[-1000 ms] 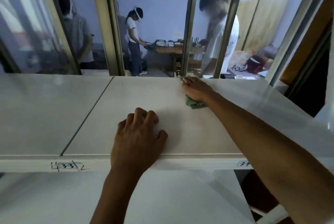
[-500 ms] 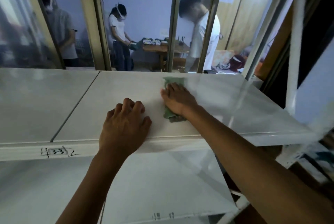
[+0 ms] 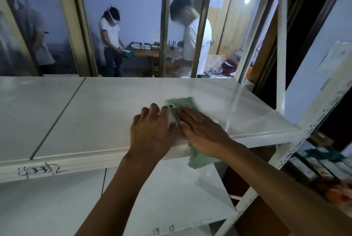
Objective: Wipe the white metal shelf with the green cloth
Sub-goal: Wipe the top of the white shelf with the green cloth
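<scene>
The white metal shelf (image 3: 106, 114) runs across the middle of the view, its front lip facing me. On it lies the green cloth (image 3: 182, 102), one end hanging over the front lip at the right. My right hand (image 3: 203, 133) lies flat on the cloth with straight fingers, pressing it down near the front edge. My left hand (image 3: 152, 133) rests on the shelf just left of it, fingers loosely bent on the surface, holding nothing.
A lower white shelf (image 3: 171, 194) sits beneath. White perforated uprights (image 3: 282, 64) stand at the right end. Behind the shelf is a glass partition (image 3: 133, 26) with metal frames; people stand beyond it. Boxes (image 3: 320, 161) sit low at the right.
My right hand has dragged the cloth from the shelf's back edge toward me to the front lip, where the cloth now hangs over. My left hand stayed on the shelf.
</scene>
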